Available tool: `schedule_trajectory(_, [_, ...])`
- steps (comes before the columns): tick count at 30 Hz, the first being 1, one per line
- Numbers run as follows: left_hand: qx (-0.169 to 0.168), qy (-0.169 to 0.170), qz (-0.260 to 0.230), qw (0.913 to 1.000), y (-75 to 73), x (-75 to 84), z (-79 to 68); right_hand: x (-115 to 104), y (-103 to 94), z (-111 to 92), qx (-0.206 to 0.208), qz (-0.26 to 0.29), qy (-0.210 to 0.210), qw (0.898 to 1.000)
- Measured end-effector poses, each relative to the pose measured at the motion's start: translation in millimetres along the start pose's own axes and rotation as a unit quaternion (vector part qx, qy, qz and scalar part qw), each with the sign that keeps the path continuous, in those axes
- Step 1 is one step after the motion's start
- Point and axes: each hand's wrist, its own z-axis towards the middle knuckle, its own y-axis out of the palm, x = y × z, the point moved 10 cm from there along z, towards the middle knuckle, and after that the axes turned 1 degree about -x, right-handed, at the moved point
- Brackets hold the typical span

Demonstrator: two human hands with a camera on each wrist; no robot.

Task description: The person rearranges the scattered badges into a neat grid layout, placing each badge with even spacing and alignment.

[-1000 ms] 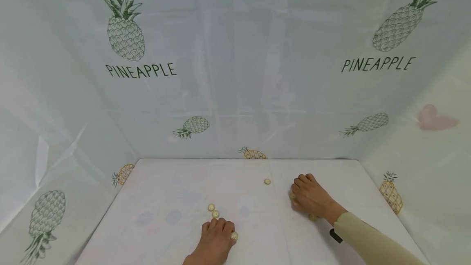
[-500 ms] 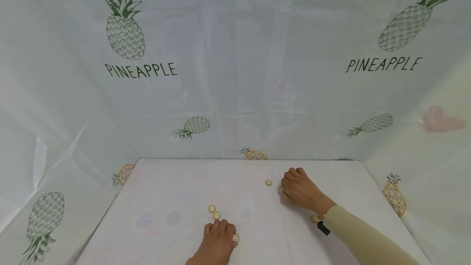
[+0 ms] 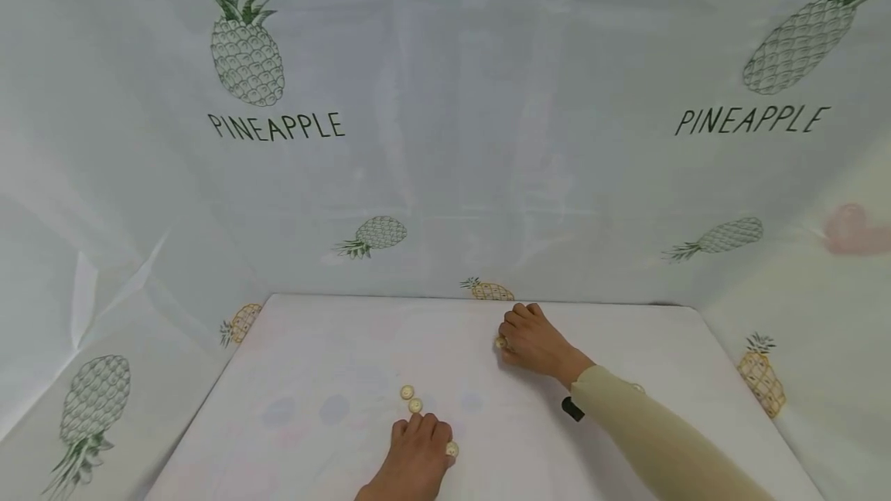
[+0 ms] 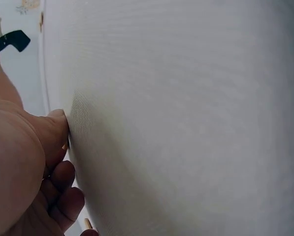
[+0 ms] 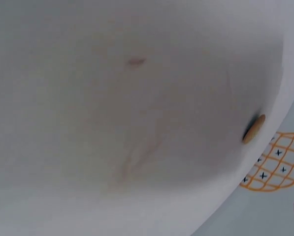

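My left hand [image 3: 412, 458] rests at the table's front, fingers curled. A round, pale yellow button [image 3: 452, 448] shows at its thumb side, pinched by thumb and forefinger. In the left wrist view the thumb [image 4: 55, 125] reaches right down to the table surface. Just beyond these fingers lie two similar buttons, a farther one [image 3: 407, 392] and a nearer one [image 3: 415, 405]. My right hand [image 3: 534, 342], near the back edge, pinches another button [image 3: 501, 342] at its fingertips. The right wrist view has a button [image 5: 254, 129] edge-on, low over the white surface; this hand's fingers barely enter that frame.
A white-covered table [image 3: 327, 346] stands inside pale cloth walls printed with pineapples [image 3: 247, 60]. Behind the right sleeve [image 3: 640, 424] a sliver of another button [image 3: 637, 387] peeks out. A black wrist device [image 3: 573, 408] sits under the right wrist.
My right hand has moved left and away toward the back edge, its button travelling with it. It now covers where a loose button lay. The left hand has kept its place.
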Motion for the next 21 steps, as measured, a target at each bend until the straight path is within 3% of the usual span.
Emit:
schedule_trajectory(11, [0.007,0.005,0.005,1.0,0.1,2.1,0.9,-1,28.8,14,-0.05,0.023,0.034,0.998])
schedule_trajectory(21, [0.014,0.005,0.003,0.9999,1.3,-1.3,0.2,-2,39.1,19,-0.069,0.03,0.047,0.996])
